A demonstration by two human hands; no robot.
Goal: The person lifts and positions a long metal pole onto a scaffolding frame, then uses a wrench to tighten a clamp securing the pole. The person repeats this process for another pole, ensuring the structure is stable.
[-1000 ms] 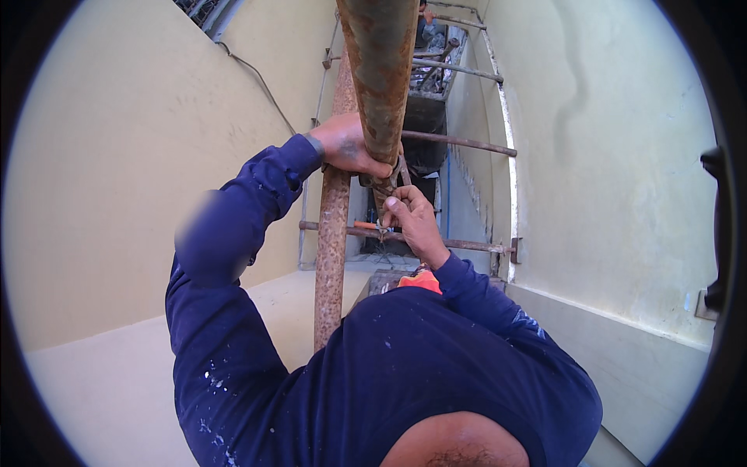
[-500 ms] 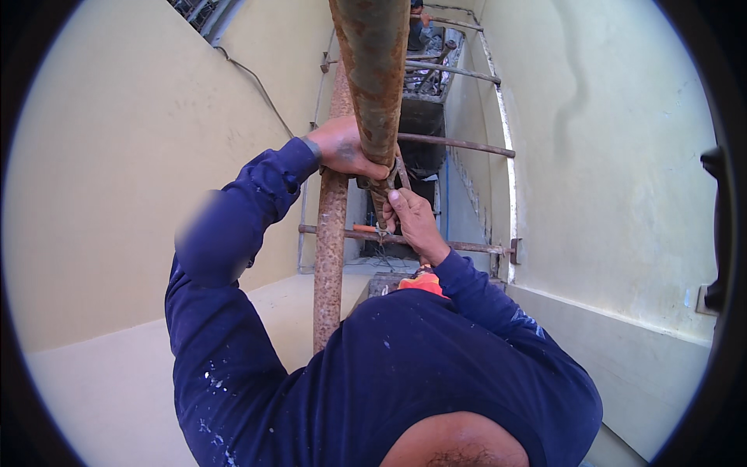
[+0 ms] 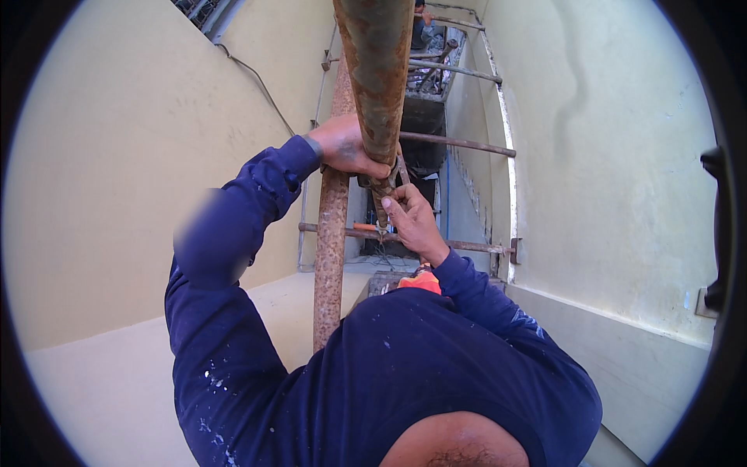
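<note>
A thick rusty metal pipe (image 3: 380,74) comes down from the top middle. Its near end meets a scaffold clamp (image 3: 379,185), which sits beside a second rusty pipe (image 3: 331,265) on the left. My left hand (image 3: 348,145) is closed round the thick pipe's lower end, thumb across it just above the clamp; its other fingers are hidden behind. From below, my right hand (image 3: 418,223) grips at the clamp with thumb and bent fingers. The small part under those fingertips is mostly covered. Both sleeves are dark blue.
Horizontal scaffold bars (image 3: 459,145) cross the narrow gap between a cream wall (image 3: 140,156) and a pale wall (image 3: 615,179). A deep drop shows beneath. Far down at the top, another person (image 3: 421,19) is partly visible. A dark cable (image 3: 257,82) runs along the left wall.
My right hand's fingers have shifted at the clamp: the thumb has dropped slightly and the index finger shows higher. My left hand keeps its hold, and the view has shifted very slightly.
</note>
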